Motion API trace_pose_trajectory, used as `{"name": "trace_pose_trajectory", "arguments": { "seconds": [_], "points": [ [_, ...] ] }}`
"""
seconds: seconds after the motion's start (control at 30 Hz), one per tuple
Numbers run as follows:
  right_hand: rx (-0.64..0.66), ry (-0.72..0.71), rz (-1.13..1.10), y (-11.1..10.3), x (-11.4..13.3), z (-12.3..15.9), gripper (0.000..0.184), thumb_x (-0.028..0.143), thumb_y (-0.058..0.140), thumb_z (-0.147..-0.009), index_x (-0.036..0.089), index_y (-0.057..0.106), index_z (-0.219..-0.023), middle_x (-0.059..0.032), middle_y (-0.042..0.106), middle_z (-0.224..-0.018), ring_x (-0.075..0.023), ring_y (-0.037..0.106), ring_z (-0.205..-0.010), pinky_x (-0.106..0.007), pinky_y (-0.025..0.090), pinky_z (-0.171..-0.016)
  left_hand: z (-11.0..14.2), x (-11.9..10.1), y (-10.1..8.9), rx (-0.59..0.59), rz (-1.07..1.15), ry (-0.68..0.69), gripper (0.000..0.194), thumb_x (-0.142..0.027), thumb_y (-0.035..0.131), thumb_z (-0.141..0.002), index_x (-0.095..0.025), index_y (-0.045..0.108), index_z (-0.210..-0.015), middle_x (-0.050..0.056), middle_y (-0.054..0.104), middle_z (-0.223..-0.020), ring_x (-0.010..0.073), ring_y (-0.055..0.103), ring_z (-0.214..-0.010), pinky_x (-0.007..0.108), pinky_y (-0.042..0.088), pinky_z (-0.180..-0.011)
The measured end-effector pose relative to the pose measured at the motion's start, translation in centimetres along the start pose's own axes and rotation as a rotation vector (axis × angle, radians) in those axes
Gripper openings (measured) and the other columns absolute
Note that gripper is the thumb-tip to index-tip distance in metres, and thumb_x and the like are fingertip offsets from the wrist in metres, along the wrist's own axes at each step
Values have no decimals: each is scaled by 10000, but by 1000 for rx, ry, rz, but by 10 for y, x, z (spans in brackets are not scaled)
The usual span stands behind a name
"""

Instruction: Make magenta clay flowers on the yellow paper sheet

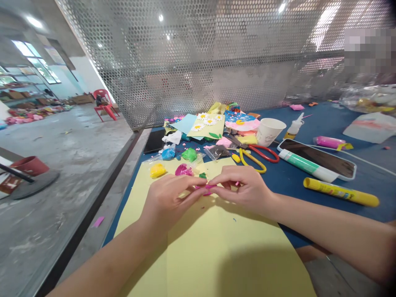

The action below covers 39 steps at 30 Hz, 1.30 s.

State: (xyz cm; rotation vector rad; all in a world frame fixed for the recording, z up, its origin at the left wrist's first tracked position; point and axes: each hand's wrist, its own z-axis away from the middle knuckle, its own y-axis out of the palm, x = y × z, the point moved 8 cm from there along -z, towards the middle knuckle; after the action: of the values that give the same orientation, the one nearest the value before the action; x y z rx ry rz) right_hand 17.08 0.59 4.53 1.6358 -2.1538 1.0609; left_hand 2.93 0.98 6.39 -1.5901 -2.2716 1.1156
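Both my hands meet over a yellow paper sheet. The fingertips of my left hand pinch one side of a small bit of magenta modelling clay. On its other side, the thumb and index finger of my right hand are closed on the same clay; another magenta speck shows by the curled fingers. Just beyond lie a larger magenta clay lump, a dark green bit and a yellow lump. Behind them are blue clay, green clay and a dark bag.
Red-and-yellow-handled scissors, a paper cup, a glue bottle, a phone and a yellow tube lie to the right. A daisy card is at the back, before a perforated metal screen.
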Motion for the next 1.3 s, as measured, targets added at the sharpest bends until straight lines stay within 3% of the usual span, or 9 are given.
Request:
{"name": "trace_pose_trajectory", "arguments": {
  "seconds": [0.13,0.3,0.43,0.6,0.97,1.13,1.3],
  "points": [
    [-19,-11,19,-2,3,-1,85,114,652,-785,155,727,-789,-1,631,-599,-72,514,-516,-181,393,-490,1,12,5,74,115,-201,187,-367,708,-801,-203,741,-885,32,767,-837,168,701,-735,229,541,-601],
    [-84,-163,22,-4,13,1,56,130,682,-799,148,730,-820,-4,642,-592,-68,545,-515,-171,408,-483,7,21,30,322,512,-591,178,-312,631,-821,-224,775,-877,21,766,-813,174,697,-690,244,558,-609],
    [-90,-241,26,-3,18,2,64,153,683,-824,155,740,-851,-13,653,-604,-74,556,-515,-178,426,-487,10,22,37,337,651,-748,168,-276,627,-802,-210,782,-795,15,731,-662,155,657,-612,247,541,-592],
    [-89,-191,84,-4,13,1,103,170,714,-792,154,741,-890,-4,652,-609,-74,552,-512,-181,438,-501,15,28,40,315,735,-832,216,-349,655,-797,-190,771,-707,40,728,-657,164,662,-631,264,545,-613],
    [17,-68,13,-4,2,-3,105,183,677,-816,143,741,-890,0,610,-601,-71,496,-523,-180,365,-464,27,36,53,381,940,-1010,295,-456,748,-722,-172,773,-796,64,761,-769,177,712,-720,282,582,-709],
    [81,13,-10,-1,-4,-3,121,189,676,-812,159,745,-907,-9,634,-629,-78,503,-530,-182,369,-464,34,32,59,409,1124,-1037,472,-585,633,-799,-135,753,-875,116,761,-909,221,733,-740,328,603,-711],
    [126,70,-1,3,-6,-2,127,175,649,-835,201,772,-817,-14,674,-617,-84,525,-521,-183,397,-481,38,32,60,430,1159,-1079,449,-550,602,-839,-120,728,-883,129,756,-932,255,739,-753,353,602,-729]
  ]
}}
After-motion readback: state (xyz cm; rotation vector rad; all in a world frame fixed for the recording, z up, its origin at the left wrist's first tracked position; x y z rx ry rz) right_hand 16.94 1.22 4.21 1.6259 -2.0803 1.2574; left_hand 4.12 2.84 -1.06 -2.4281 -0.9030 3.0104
